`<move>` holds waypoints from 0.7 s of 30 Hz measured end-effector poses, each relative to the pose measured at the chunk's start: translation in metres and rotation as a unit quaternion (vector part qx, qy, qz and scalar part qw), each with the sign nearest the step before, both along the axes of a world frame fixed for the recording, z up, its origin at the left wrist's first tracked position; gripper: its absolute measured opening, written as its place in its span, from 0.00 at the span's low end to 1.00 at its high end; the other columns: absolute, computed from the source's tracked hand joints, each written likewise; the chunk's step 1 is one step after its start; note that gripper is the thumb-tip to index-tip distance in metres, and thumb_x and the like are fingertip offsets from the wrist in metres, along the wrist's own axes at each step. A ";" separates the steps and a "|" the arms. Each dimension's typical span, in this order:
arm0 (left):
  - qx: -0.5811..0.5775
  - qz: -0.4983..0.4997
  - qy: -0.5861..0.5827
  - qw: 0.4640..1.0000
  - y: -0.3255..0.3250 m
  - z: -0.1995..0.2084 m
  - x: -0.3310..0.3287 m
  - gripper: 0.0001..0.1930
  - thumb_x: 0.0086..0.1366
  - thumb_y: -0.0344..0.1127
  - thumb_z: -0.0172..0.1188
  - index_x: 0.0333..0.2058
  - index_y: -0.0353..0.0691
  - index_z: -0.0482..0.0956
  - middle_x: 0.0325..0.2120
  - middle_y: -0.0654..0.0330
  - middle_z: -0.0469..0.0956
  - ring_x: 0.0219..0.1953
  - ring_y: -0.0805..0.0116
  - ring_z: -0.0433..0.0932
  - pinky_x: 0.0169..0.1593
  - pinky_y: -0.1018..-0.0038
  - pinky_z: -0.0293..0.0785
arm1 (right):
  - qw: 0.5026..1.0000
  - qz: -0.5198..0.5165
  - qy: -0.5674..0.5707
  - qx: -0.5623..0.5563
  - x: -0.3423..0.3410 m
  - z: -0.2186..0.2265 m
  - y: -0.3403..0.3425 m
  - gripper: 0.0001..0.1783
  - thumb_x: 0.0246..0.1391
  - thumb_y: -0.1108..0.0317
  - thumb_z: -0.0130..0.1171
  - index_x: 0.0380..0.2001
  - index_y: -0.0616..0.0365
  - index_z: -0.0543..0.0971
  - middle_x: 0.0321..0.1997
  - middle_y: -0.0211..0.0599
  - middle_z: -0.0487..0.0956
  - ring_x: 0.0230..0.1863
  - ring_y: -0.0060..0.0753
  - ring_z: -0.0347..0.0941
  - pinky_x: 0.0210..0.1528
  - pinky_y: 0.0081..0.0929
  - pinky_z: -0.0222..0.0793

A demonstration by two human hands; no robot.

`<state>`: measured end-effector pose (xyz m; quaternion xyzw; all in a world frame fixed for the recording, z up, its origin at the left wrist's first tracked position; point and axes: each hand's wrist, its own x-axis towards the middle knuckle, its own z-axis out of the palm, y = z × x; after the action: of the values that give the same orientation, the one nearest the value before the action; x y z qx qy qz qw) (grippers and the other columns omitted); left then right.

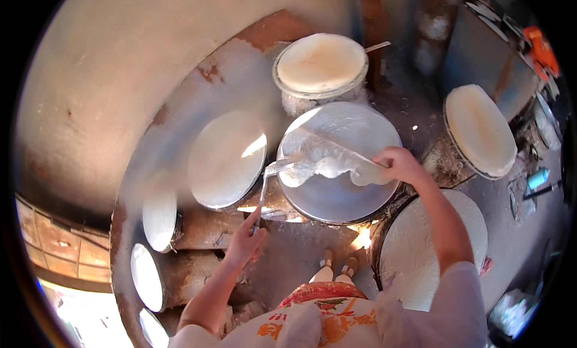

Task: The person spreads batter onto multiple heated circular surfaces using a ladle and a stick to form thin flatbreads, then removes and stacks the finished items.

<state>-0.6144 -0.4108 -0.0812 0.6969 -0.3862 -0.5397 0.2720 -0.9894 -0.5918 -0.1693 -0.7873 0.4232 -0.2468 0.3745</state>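
Over a wide round metal pan [336, 205] in front of me, a wet, whitish, lumpy mass [329, 166] is bunched up. My right hand [399, 163] is closed at the right end of a thin straight stick [345, 148] that slants across the pan, and the mass hangs along it. On the pan's left side, my left hand [243, 243] is wrapped round the handle of a thin metal tool with a bent neck [264, 182]. The tool's head touches or overlaps the left end of the mass; its shape is blurred there.
Round cream-topped trays stand beyond the pan [323, 62] and at the right [481, 131]. A large white round surface [430, 246] lies by my right arm. Several white discs line the left, including a big one [225, 161]. A curved wall [120, 77] rises behind; steam blurs the left.
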 end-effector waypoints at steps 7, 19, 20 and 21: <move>-0.002 -0.016 0.040 0.999 0.012 -0.004 -0.002 0.31 0.62 0.29 0.49 0.63 0.45 0.49 0.11 0.67 0.63 0.08 0.78 0.62 0.11 0.80 0.59 | 0.997 -0.057 -0.035 0.043 -0.036 -0.003 0.064 0.21 0.29 0.83 0.56 0.34 0.59 0.79 0.34 0.31 0.78 0.31 0.25 0.73 0.30 0.19 0.67; -0.093 -0.034 0.434 0.895 0.003 0.064 0.069 0.29 0.66 0.27 0.41 0.62 0.65 0.51 0.12 0.72 0.53 0.09 0.82 0.51 0.11 0.84 0.48 | 0.868 -0.335 -0.293 0.221 0.148 -0.006 0.231 0.13 0.44 0.80 0.59 0.35 0.58 0.76 0.39 0.31 0.76 0.37 0.21 0.72 0.42 0.21 0.68; -0.128 -0.035 0.407 0.904 0.000 0.064 0.076 0.29 0.66 0.27 0.40 0.62 0.64 0.50 0.12 0.72 0.53 0.09 0.82 0.50 0.10 0.83 0.48 | 0.914 -0.272 -0.293 0.065 0.201 -0.030 0.209 0.17 0.47 0.76 0.58 0.43 0.58 0.71 0.42 0.33 0.75 0.35 0.22 0.73 0.40 0.20 0.68; -0.146 -0.018 0.385 0.911 0.004 0.064 0.084 0.30 0.66 0.26 0.40 0.62 0.63 0.50 0.12 0.72 0.52 0.09 0.82 0.50 0.10 0.84 0.47 | 0.798 -0.275 -0.432 0.318 0.262 0.005 0.189 0.22 0.51 0.72 0.56 0.49 0.58 0.64 0.39 0.35 0.76 0.31 0.23 0.73 0.32 0.18 0.67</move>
<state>-0.5308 -0.4073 -0.0177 0.3810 -0.3387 -0.7085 0.4881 -0.7273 -0.4032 -0.1645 -0.2864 0.4707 -0.5052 0.6642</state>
